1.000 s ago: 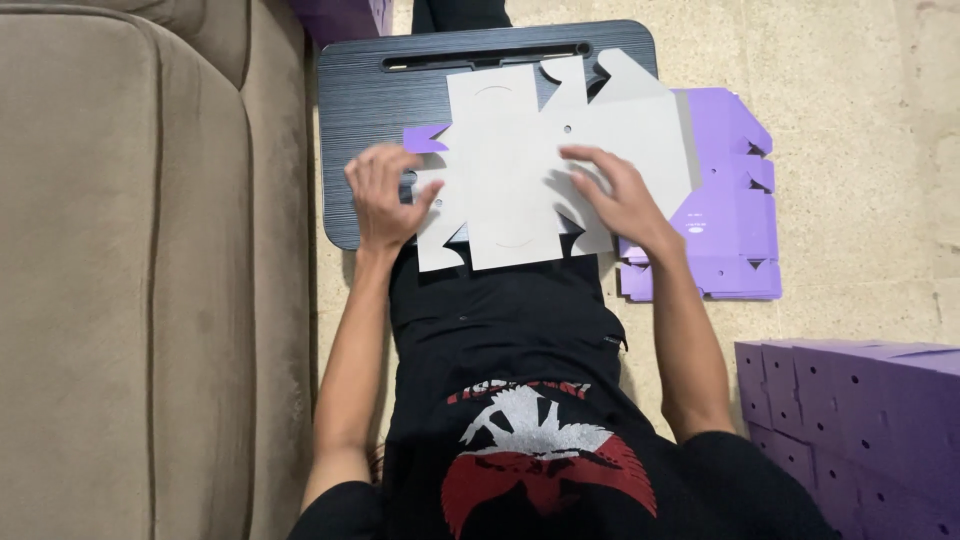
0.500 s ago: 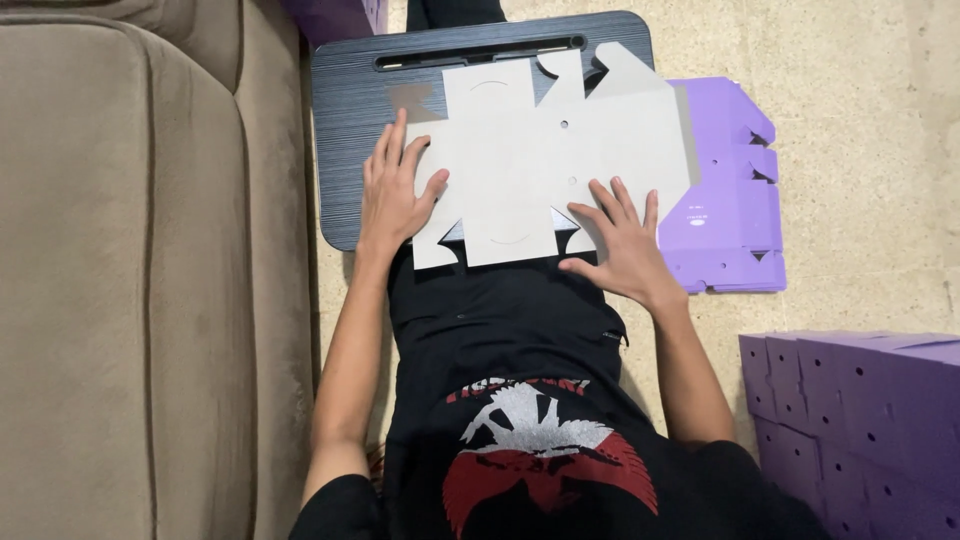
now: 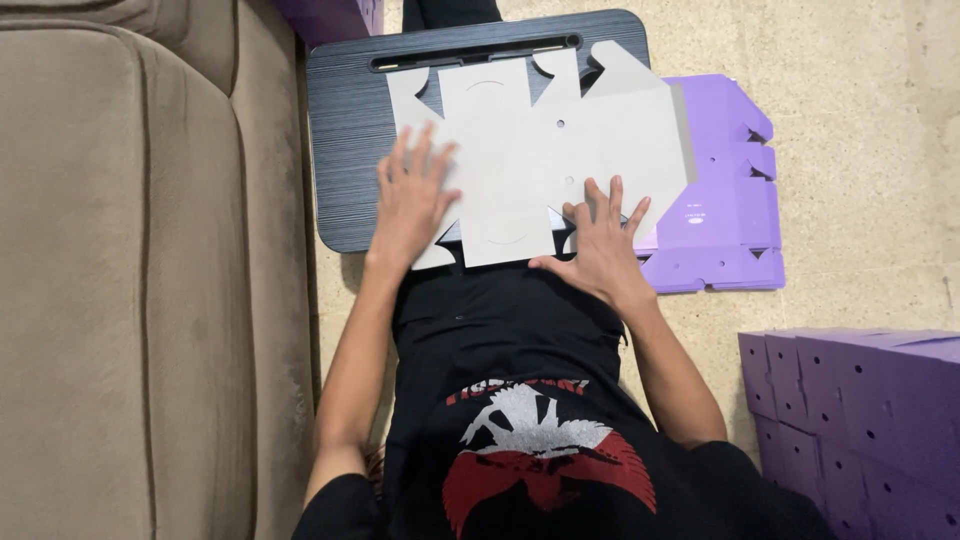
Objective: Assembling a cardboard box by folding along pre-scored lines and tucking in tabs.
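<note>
The grey die-cut box blank (image 3: 540, 150) lies wholly flat and unfolded on the dark lap desk (image 3: 350, 150). The left hand (image 3: 412, 205) and right hand (image 3: 600, 245) press on it with fingers spread, gripping nothing. Assembled purple boxes (image 3: 860, 420) stand nearby, so folding this one looks still ahead.

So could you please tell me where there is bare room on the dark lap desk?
A free strip of the lap desk lies between the sofa and the left hand. Elsewhere the flat cardboard blank and the right hand crowd it.

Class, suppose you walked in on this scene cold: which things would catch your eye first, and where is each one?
First, the flat grey cardboard cutout spread across the dark lap tray, with the left hand and right hand pressed flat on it. Next, the purple flat blanks on the floor beside the tray, and purple boxes stacked at lower right.
</note>
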